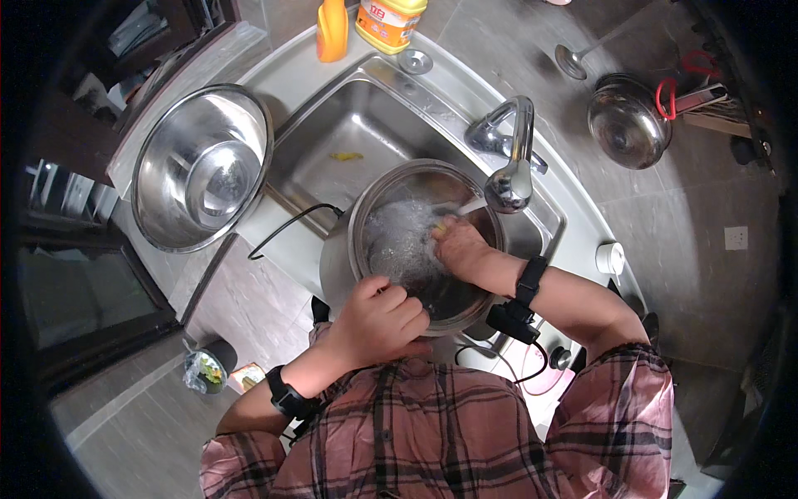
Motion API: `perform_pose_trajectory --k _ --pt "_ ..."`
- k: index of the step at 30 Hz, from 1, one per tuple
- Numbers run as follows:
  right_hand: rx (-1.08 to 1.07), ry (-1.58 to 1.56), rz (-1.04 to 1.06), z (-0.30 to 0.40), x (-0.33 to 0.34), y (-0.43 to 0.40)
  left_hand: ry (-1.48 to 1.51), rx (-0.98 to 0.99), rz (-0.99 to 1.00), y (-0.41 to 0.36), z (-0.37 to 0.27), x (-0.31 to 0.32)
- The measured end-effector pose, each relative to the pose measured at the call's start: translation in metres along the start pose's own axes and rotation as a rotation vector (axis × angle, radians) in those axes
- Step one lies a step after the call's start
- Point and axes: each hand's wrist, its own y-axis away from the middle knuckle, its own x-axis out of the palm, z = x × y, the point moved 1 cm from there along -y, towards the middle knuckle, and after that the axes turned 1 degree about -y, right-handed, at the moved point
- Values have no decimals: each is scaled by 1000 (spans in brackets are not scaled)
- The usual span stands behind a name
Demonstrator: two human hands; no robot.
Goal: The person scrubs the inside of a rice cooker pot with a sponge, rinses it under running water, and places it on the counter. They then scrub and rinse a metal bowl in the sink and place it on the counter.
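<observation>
A deep stainless steel pot point(340, 262) rests over the sink, its inside facing up, with bubbly water point(399, 243) in it. My left hand point(383, 318) is closed over the pot's near rim, thumb and fingers curled around it. Inside the pot is my right hand point(464, 252), pinching a small yellow item point(441, 226) that is mostly hidden by the fingers and water. Above that hand hangs the chrome faucet point(508, 187), a stream of water running from its spout into the pot.
A yellow scrap point(346, 156) lies in the steel sink point(374, 118). A large steel bowl point(206, 181) stands left. Behind are an orange bottle point(331, 31) and a yellow detergent jug point(386, 28). A black cord point(280, 227) curves beside the pot. A pan point(629, 125) hangs right.
</observation>
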Motion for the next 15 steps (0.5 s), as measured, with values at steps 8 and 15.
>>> perform_pose_trajectory --k 8,15 --pt "-184 -398 249 21 -15 11 76 -36 -19 -12 0 -2" --pt "-642 -1350 -127 35 -20 0 70 -24 -56 -14 2 4"
